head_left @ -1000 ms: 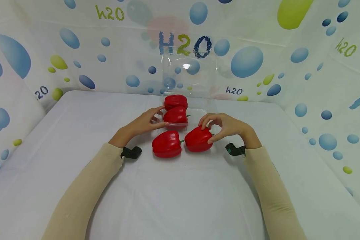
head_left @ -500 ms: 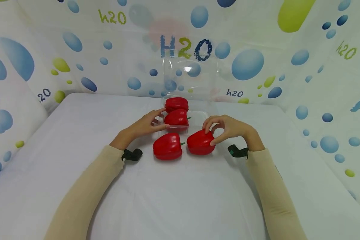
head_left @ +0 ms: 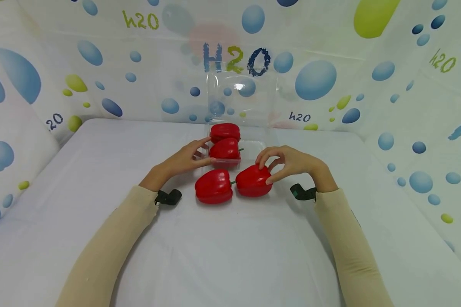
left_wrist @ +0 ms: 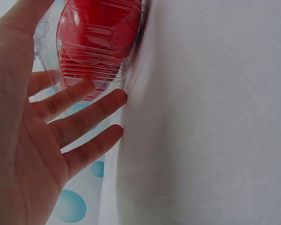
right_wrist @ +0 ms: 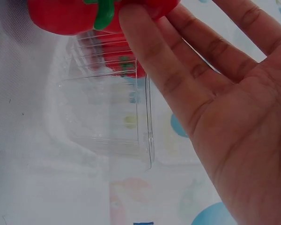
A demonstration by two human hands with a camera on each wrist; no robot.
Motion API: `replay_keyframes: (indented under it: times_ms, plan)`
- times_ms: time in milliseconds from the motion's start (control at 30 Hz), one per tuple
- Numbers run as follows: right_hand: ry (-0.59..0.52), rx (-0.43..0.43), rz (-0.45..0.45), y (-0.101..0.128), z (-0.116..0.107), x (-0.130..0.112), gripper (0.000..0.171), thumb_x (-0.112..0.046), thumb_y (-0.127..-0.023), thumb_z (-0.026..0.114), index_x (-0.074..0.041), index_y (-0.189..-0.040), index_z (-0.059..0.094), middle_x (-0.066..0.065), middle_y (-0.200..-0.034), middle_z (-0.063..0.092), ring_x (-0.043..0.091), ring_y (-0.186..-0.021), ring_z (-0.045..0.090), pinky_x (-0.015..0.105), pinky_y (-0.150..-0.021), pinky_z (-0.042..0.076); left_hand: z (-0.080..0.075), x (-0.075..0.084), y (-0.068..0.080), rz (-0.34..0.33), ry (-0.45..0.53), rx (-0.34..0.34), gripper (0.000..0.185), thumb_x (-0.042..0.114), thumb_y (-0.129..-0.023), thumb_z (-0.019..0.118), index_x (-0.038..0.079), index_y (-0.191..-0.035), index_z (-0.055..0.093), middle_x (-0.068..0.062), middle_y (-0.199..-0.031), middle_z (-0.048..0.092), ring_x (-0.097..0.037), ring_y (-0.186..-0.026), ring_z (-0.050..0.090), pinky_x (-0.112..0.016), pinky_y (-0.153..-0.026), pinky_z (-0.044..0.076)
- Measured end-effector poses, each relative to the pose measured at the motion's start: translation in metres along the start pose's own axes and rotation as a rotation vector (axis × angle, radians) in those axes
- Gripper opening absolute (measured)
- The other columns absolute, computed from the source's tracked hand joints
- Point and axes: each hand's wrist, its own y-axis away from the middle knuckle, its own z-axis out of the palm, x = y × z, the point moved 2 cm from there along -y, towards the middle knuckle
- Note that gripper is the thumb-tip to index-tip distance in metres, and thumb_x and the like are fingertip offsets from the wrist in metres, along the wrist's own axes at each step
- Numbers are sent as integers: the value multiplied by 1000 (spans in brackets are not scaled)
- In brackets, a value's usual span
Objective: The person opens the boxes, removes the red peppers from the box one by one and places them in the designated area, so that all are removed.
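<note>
R pepper (head_left: 252, 181) located in front of box (head_left: 253, 147), next to L pepper (head_left: 213, 186); table (head_left: 234, 247) contact can't be confirmed. Prob. light + firm; skin glossy, so maybe slippery. Best gripped across wide body, not by stem (right_wrist: 104, 14). Pinched at its R end btwn thumb & fingers of R hand (head_left: 286, 161). Box: thin clear plastic, prob. flexy, best steadied at side wall. L hand (head_left: 182, 158) spread wide at box's L side, no grip seen.
</note>
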Motion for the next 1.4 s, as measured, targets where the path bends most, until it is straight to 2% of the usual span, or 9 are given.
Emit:
replay_keyframes:
  times_ms: [200, 400, 633, 733, 900, 1100, 1200, 1400]
  plan:
    - [23, 3, -24, 1, -1, 0, 37, -6, -73, 83, -6, -106, 66, 14, -122, 59, 30, -113, 54, 63, -88, 50, 1, -2, -2, 7, 7, 4, 87, 33, -87, 71, 13, -156, 21, -18, -141, 43, -35, -124, 50, -48, -98, 50]
    - [21, -14, -46, 4, 0, 0, 34, -5, -76, 81, -4, -106, 66, 20, -121, 58, 26, -112, 56, 51, -88, 54, 3, -2, 0, 6, 10, -1, 87, 32, -87, 70, 12, -156, 21, -19, -142, 43, -36, -124, 50, -49, -97, 50]
    - [21, -7, -46, 5, 2, 0, 31, -6, -77, 80, -5, -105, 67, 13, -117, 61, 27, -110, 57, 55, -88, 53, 5, -2, 2, 3, 10, 3, 86, 32, -87, 71, 12, -155, 22, -18, -142, 44, -36, -124, 50, -48, -97, 50]
    - [31, 1, -55, 5, 2, 0, 27, -7, -80, 77, -5, -105, 68, 13, -116, 63, 27, -108, 58, 50, -88, 55, 5, -2, 2, 0, 10, 2, 86, 33, -87, 70, 12, -155, 22, -18, -142, 43, -36, -124, 50, -48, -97, 50]
    - [34, 51, -54, 5, 0, 0, 22, -6, -83, 71, -4, -105, 69, 15, -112, 64, 28, -105, 59, 43, -87, 56, 4, 0, 2, 4, 11, 2, 87, 33, -87, 70, 12, -156, 21, -18, -142, 43, -36, -124, 50, -48, -97, 50]
    - [32, 93, -66, 4, -1, -1, 24, -5, -85, 67, 5, -106, 65, 27, -110, 61, 26, -103, 59, 49, -89, 53, 4, 1, 3, 0, 2, 18, 87, 35, -87, 71, 15, -156, 22, -16, -141, 44, -33, -123, 51, -46, -96, 51]
    - [54, 136, -61, 3, -1, -1, 23, -3, -86, 65, 6, -107, 64, 26, -108, 62, 24, -101, 59, 48, -90, 53, 3, 2, 3, 2, 6, 18, 87, 35, -87, 71, 15, -156, 22, -16, -142, 44, -33, -123, 51, -46, -96, 51]
    - [85, 254, -23, -7, 4, 5, 17, -4, -94, 61, 1, -109, 65, 24, -107, 62, 23, -98, 59, 30, -88, 53, 2, -1, 3, -6, 5, 22, 88, 35, -86, 72, 16, -156, 22, -14, -141, 45, -32, -122, 52, -45, -95, 52]
